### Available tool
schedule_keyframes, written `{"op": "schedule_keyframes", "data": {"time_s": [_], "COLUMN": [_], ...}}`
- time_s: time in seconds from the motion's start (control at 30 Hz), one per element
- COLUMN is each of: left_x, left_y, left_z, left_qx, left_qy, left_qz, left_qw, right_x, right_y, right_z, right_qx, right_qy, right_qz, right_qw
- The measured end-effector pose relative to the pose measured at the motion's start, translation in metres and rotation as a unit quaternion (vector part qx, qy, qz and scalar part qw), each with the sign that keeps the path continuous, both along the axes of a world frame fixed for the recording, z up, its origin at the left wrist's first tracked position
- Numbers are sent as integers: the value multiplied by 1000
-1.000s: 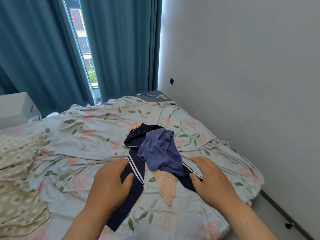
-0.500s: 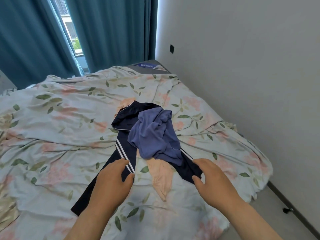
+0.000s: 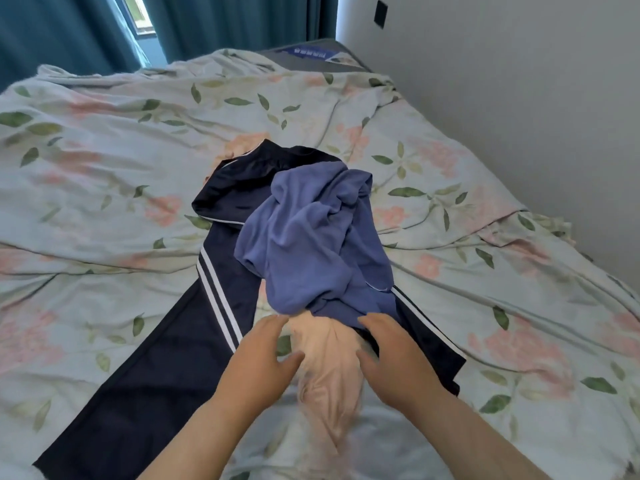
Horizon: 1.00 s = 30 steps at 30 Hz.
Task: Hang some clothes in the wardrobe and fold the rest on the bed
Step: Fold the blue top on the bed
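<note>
A crumpled blue garment (image 3: 311, 244) lies in a heap on top of dark navy trousers with white side stripes (image 3: 166, 368), spread across the bed (image 3: 104, 168). A pale pink garment (image 3: 329, 368) pokes out from under the blue one toward me. My left hand (image 3: 259, 362) hovers with fingers spread at the left edge of the pink garment. My right hand (image 3: 394, 355) is over its right edge, fingertips close to the lower hem of the blue garment. Neither hand grips anything.
The bed is covered by a rumpled floral sheet. A white wall (image 3: 519, 98) runs along its right side, with a dark wall socket (image 3: 381, 13). Teal curtains (image 3: 225, 22) and a strip of window (image 3: 140, 15) are behind the bed's far end.
The view has tilted down and closer to the clothes. Both hands have moved inward, from the trouser legs to either side of the pink garment.
</note>
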State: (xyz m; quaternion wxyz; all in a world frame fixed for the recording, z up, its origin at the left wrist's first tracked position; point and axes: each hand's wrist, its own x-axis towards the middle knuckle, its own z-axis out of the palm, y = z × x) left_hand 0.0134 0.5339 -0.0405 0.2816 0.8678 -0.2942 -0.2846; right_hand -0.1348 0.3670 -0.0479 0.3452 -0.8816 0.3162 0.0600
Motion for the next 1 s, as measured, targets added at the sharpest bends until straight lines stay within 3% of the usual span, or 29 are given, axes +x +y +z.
{"op": "schedule_keyframes", "data": {"time_s": [0.13, 0.2, 0.3, 0.43, 0.63, 0.77, 0.87, 1.0], "left_x": [29, 37, 52, 64, 36, -4, -29, -42], "left_y": [-41, -57, -73, -76, -34, 9, 35, 44], "left_z": [-54, -74, -100, -120, -119, -118, -113, -86], "left_qx": [-13, -77, -123, -107, -43, 63, 151, 250], "left_qy": [120, 193, 155, 65, 51, 78, 146, 212], "left_qz": [77, 123, 223, 225, 131, 5, -95, -272], "left_qw": [990, 970, 954, 966, 989, 995, 973, 905], "right_x": [47, 64, 78, 86, 59, 4, -39, -69], "right_y": [-29, -36, -39, -44, -24, 10, 32, 37], "right_z": [-50, -72, -94, -115, -112, -110, -106, -86], "right_qx": [9, 1, 31, 46, 57, 80, 149, 218], "right_qy": [-18, -3, 4, -52, -76, -24, 58, 102], "right_qz": [-6, 19, 19, -14, -100, -81, -62, -65], "right_qw": [1000, 1000, 999, 998, 990, 993, 985, 968]}}
